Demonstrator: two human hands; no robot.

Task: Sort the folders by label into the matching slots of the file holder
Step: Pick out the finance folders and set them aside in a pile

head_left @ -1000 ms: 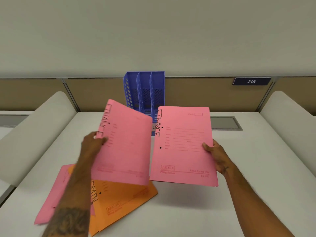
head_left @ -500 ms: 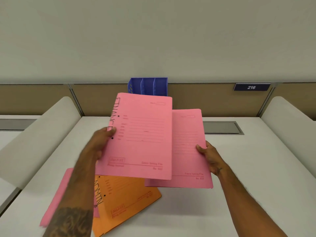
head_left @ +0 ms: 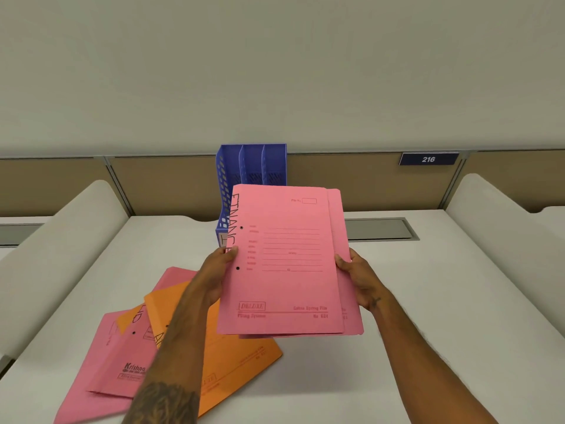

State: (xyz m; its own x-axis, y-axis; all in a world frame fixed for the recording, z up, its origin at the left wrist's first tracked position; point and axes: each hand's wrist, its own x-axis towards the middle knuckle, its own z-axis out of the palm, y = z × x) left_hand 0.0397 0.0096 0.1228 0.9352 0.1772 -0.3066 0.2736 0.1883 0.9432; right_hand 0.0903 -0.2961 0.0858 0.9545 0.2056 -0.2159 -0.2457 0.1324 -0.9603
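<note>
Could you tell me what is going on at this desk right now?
A person is sorting card folders. Both hands hold two pink card folders stacked together, the front one marked FINANCE: the left hand has its grip on the left edge, the right hand on the right edge. They are raised in front of the blue plastic three-slot file holder, whose visible slots look empty. More pink and orange folders lie loosely piled on the white desk.

Bright even light, soft shadows, wide-angle edge bending
</note>
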